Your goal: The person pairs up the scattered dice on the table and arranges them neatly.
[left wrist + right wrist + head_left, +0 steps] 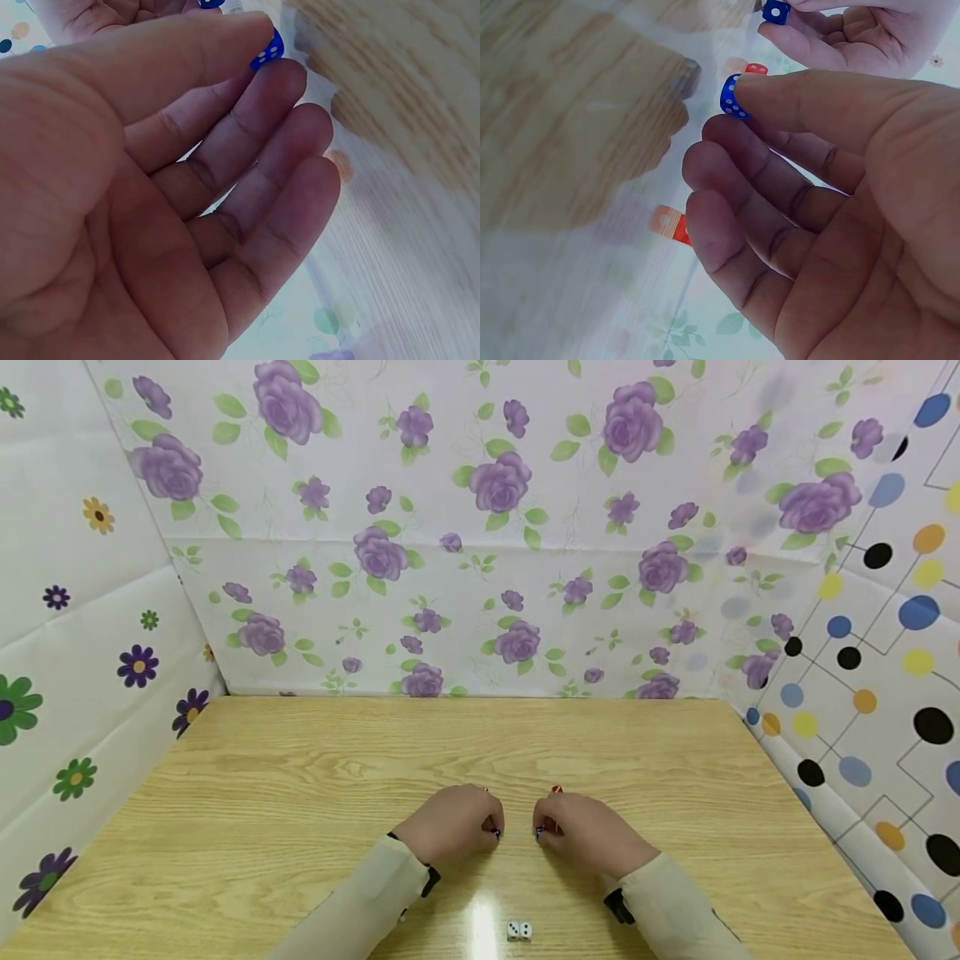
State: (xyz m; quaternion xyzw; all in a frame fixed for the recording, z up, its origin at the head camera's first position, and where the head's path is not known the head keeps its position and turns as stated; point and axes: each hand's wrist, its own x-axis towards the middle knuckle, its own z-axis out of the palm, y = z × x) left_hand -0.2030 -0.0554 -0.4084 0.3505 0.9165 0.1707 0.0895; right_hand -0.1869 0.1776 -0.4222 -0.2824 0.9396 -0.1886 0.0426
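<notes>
Cut-off sleeves (360, 897), left fingers (271, 88) and right fingers (739, 141) tight on partly hidden blue dice (270, 52) (730, 97)

The head view looks forward and down from the near side of the table (300, 747). Low over the table, wrist views closely face left hand (157, 202) and right hand (832, 217), sharing two blue dice (730, 99).
</notes>
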